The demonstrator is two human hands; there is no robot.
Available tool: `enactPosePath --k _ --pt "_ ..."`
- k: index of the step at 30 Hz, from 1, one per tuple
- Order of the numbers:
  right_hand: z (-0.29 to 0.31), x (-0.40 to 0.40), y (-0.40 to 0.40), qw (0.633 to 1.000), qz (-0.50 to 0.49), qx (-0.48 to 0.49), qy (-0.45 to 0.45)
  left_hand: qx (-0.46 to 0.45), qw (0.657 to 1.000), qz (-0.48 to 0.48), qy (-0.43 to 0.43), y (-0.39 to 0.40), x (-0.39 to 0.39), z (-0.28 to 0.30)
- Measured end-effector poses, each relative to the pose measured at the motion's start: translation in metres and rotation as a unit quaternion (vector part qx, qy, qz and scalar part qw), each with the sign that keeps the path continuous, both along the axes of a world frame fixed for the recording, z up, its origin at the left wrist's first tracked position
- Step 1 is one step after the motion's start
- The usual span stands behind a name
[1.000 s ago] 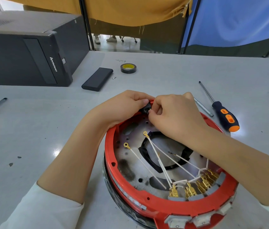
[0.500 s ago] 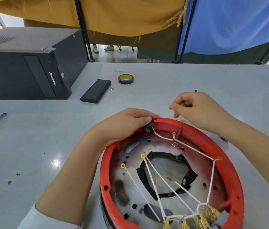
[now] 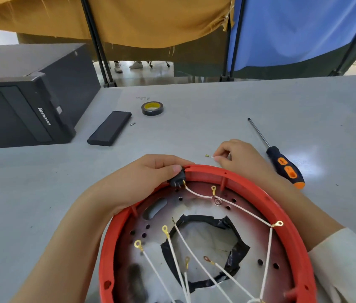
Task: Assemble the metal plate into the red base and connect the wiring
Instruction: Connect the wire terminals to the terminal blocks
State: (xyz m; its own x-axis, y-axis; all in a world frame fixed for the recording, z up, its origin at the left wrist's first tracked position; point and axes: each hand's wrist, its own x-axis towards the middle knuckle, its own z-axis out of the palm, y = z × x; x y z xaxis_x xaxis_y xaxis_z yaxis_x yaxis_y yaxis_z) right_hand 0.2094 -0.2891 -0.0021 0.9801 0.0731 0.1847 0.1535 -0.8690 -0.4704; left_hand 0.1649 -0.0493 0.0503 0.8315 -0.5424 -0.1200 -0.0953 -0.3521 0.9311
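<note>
Red base [image 3: 251, 184]: a round red plastic ring fills the lower centre of the grey table [image 3: 194, 132], its near edge cut off by the frame.
Metal plate [image 3: 150, 278]: seated inside the ring, scorched and perforated, with a black-edged opening at its middle.
Wiring [image 3: 196, 261]: white leads tipped with gold ring terminals fan across the plate from 6 o'clock; 1 lead runs along the rim from 12 to 3 o'clock.
Left hand [image 3: 142, 182]: curled over the ring at 11 o'clock, thumb and fingers gripping a small black switch [image 3: 178, 179] set at the rim.
Right hand [image 3: 238, 158]: on the table just beyond the ring at 1 o'clock, fingertips pinching a short loose wire with a gold connector [image 3: 209, 156].
Screwdriver [image 3: 286, 168]: black-and-orange handle, lying just right of the right hand at 2 o'clock.
Far table: a roll of tape [image 3: 152, 108], a flat black case [image 3: 109, 128] and a black computer tower [image 3: 26, 92] from 12 to 10 o'clock.
</note>
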Motion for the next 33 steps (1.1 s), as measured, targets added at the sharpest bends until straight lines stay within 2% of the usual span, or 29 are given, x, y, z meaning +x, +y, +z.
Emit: enactPosePath --k 7,10,12,13,16,21,25,27,33 --pt "-0.002 0.003 -0.003 0.999 -0.034 -0.031 -0.009 0.016 1.0 0.013 0.006 0.001 -0.002 0.0" --pt "0.009 -0.003 -0.009 0.997 -0.024 0.067 -0.039 0.024 1.0 0.012 0.0 0.001 -0.002 0.0" --pt "0.019 -0.007 -0.015 0.989 0.006 0.143 -0.02 0.027 1.0 0.009 -0.001 0.001 -0.002 0.0" --pt "0.023 -0.01 -0.017 0.989 0.023 0.143 -0.001 0.027 1.0 0.007 0.0 0.001 -0.003 0.0" --pt "0.026 -0.016 -0.016 0.992 0.061 0.095 0.063 0.032 0.999 0.008 -0.007 0.001 -0.004 0.001" --pt "0.01 -0.012 -0.005 0.988 0.097 -0.024 0.12 0.02 1.0 0.009 -0.003 0.001 -0.003 0.001" --pt "0.003 -0.006 -0.008 0.994 0.057 -0.037 0.091 0.02 1.0 0.008 -0.006 0.003 -0.001 -0.002" --pt "0.003 -0.004 -0.01 0.997 0.04 -0.018 0.069 0.019 1.0 0.003 -0.007 0.004 0.0 -0.003" --pt "0.032 -0.012 -0.002 0.99 0.061 0.131 0.0 0.026 0.999 0.03 -0.021 -0.001 0.001 -0.001"
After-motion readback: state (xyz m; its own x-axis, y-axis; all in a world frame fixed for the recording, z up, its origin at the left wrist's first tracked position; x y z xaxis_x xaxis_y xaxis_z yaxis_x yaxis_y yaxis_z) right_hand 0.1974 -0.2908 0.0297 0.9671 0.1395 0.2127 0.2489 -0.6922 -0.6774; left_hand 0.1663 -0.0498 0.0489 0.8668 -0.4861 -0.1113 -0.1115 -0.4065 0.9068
